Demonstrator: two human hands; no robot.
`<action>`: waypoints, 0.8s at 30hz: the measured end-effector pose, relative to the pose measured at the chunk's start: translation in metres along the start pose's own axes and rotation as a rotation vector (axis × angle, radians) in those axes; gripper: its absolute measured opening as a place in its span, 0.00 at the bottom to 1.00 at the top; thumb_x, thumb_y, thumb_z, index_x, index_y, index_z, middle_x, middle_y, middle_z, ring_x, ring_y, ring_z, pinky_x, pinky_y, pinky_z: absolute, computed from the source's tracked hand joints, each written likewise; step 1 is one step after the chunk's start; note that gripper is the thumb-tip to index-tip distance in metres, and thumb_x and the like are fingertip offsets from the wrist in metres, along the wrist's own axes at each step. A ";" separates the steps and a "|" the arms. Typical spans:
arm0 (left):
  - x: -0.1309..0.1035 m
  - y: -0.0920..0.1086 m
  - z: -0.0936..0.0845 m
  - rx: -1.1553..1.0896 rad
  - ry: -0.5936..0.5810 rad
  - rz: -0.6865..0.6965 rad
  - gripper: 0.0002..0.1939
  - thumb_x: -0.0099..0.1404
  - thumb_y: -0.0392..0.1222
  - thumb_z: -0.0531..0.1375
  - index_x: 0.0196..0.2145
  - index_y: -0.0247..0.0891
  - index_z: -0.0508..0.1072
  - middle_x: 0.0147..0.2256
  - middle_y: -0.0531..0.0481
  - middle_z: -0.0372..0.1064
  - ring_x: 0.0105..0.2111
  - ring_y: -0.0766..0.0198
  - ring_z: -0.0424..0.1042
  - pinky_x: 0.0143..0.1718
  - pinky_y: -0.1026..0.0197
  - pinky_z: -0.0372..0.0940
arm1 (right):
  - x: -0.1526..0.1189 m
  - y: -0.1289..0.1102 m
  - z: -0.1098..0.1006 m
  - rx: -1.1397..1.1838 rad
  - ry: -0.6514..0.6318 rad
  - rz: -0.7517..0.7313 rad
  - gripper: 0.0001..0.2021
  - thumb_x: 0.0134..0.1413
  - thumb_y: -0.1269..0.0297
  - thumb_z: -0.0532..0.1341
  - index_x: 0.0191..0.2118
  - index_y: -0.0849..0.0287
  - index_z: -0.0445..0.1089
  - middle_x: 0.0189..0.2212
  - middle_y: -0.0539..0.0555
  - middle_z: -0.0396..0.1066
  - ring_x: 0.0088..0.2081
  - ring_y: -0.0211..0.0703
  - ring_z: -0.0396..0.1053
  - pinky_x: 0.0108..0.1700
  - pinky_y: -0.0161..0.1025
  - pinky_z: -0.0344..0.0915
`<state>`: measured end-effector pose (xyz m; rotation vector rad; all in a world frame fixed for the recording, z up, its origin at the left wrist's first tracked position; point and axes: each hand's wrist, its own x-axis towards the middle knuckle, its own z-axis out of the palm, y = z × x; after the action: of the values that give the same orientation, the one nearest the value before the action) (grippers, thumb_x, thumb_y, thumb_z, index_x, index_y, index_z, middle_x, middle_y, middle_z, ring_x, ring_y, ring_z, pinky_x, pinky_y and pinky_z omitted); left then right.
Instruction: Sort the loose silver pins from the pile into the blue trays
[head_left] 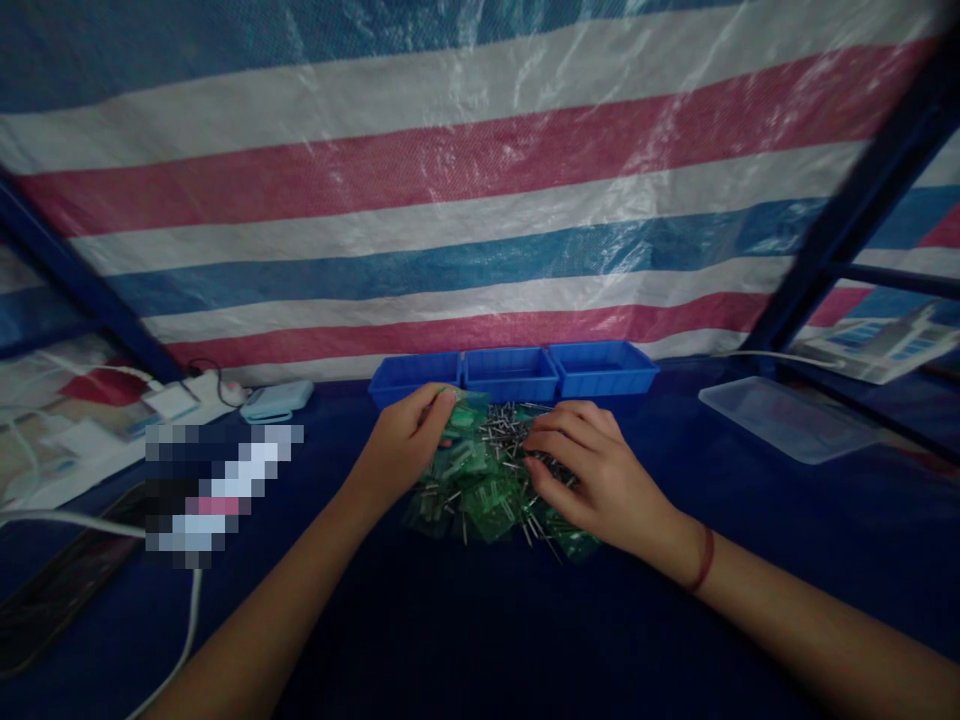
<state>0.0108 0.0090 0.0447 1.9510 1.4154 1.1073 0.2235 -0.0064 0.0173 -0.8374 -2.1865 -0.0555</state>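
A pile of small green plastic packets point(491, 505) and loose thin metal pieces point(504, 428), like nails or pins, lies on the dark blue surface in front of me. At the pile's left side my left hand point(409, 435) is closed, with a green plastic packet point(466, 405) pinched between thumb and fingers. My right hand point(589, 470) rests over the right side of the heap, its fingers bent and apart, touching the metal pieces. What lies under its palm is hidden.
Behind the pile stand three blue bins point(510, 372) in a row. A clear plastic lid point(787, 418) lies at the right. To the left are a light blue device point(277, 402), a power strip point(202, 395), white cables and a dark phone point(67, 590). A striped sheet point(450, 200) hangs behind.
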 end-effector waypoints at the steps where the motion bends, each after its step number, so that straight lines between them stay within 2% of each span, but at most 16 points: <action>1: -0.003 0.005 0.006 -0.206 -0.027 -0.092 0.16 0.65 0.50 0.50 0.37 0.37 0.71 0.30 0.51 0.70 0.31 0.62 0.70 0.31 0.61 0.68 | 0.000 -0.003 -0.001 0.017 -0.010 0.031 0.07 0.54 0.64 0.59 0.38 0.58 0.69 0.37 0.55 0.71 0.44 0.49 0.63 0.45 0.46 0.57; 3: -0.010 0.013 0.019 -0.552 -0.091 -0.249 0.15 0.64 0.50 0.53 0.40 0.37 0.71 0.35 0.49 0.72 0.33 0.61 0.72 0.31 0.61 0.69 | 0.000 -0.008 -0.002 0.100 -0.025 0.136 0.10 0.53 0.59 0.60 0.39 0.59 0.69 0.36 0.55 0.71 0.41 0.48 0.64 0.42 0.46 0.59; 6: -0.020 0.021 0.034 -0.818 -0.168 -0.356 0.14 0.63 0.49 0.56 0.39 0.36 0.72 0.39 0.45 0.73 0.36 0.60 0.73 0.34 0.61 0.70 | 0.000 -0.012 0.000 0.318 -0.049 0.323 0.09 0.56 0.59 0.57 0.34 0.59 0.69 0.28 0.52 0.69 0.31 0.41 0.64 0.33 0.40 0.61; 8: -0.024 0.023 0.039 -0.854 -0.207 -0.349 0.13 0.62 0.47 0.59 0.40 0.36 0.72 0.42 0.44 0.72 0.40 0.60 0.73 0.38 0.60 0.70 | -0.001 -0.011 0.002 0.470 -0.084 0.402 0.09 0.57 0.60 0.55 0.31 0.59 0.68 0.25 0.49 0.68 0.27 0.38 0.63 0.29 0.37 0.61; 11: -0.025 0.022 0.039 -0.772 -0.242 -0.323 0.13 0.59 0.43 0.62 0.41 0.37 0.72 0.42 0.45 0.73 0.41 0.59 0.73 0.41 0.58 0.69 | -0.001 -0.008 0.004 0.622 -0.137 0.426 0.09 0.57 0.61 0.56 0.30 0.59 0.66 0.24 0.49 0.67 0.26 0.35 0.63 0.26 0.35 0.61; 15: -0.023 0.016 0.037 -0.644 -0.237 -0.269 0.12 0.58 0.43 0.62 0.40 0.37 0.72 0.41 0.47 0.73 0.41 0.59 0.73 0.41 0.58 0.69 | -0.002 -0.008 0.006 0.604 -0.116 0.398 0.08 0.57 0.64 0.55 0.28 0.59 0.63 0.25 0.49 0.67 0.25 0.35 0.62 0.25 0.35 0.61; 18: -0.021 0.015 0.038 -0.675 -0.192 -0.248 0.15 0.60 0.51 0.60 0.40 0.38 0.72 0.39 0.47 0.73 0.39 0.60 0.72 0.39 0.59 0.69 | -0.002 -0.010 0.001 0.415 -0.014 0.264 0.06 0.56 0.67 0.56 0.28 0.58 0.63 0.24 0.49 0.65 0.27 0.37 0.63 0.29 0.38 0.62; 20: -0.020 0.017 0.037 -0.770 -0.159 -0.321 0.23 0.61 0.60 0.54 0.42 0.38 0.72 0.38 0.47 0.72 0.37 0.60 0.72 0.37 0.58 0.69 | -0.003 -0.009 -0.006 0.258 0.036 0.059 0.03 0.56 0.70 0.56 0.34 0.58 0.66 0.29 0.52 0.68 0.34 0.41 0.65 0.36 0.42 0.64; 21: -0.020 0.019 0.037 -0.821 -0.162 -0.382 0.27 0.61 0.63 0.51 0.43 0.37 0.71 0.37 0.46 0.71 0.36 0.60 0.73 0.36 0.59 0.69 | -0.003 -0.008 -0.009 0.186 0.047 -0.048 0.05 0.56 0.71 0.55 0.38 0.57 0.66 0.33 0.53 0.69 0.38 0.44 0.65 0.40 0.44 0.64; 24: -0.023 0.026 0.035 -0.915 -0.275 -0.511 0.31 0.60 0.66 0.50 0.41 0.35 0.72 0.34 0.44 0.71 0.32 0.61 0.72 0.29 0.62 0.67 | -0.006 -0.002 -0.017 0.020 0.072 -0.233 0.13 0.56 0.72 0.55 0.46 0.54 0.65 0.42 0.56 0.68 0.47 0.49 0.63 0.46 0.49 0.62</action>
<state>0.0508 -0.0186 0.0374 0.9703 0.9168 0.9421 0.2370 -0.0161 0.0256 -0.5581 -2.2026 -0.1757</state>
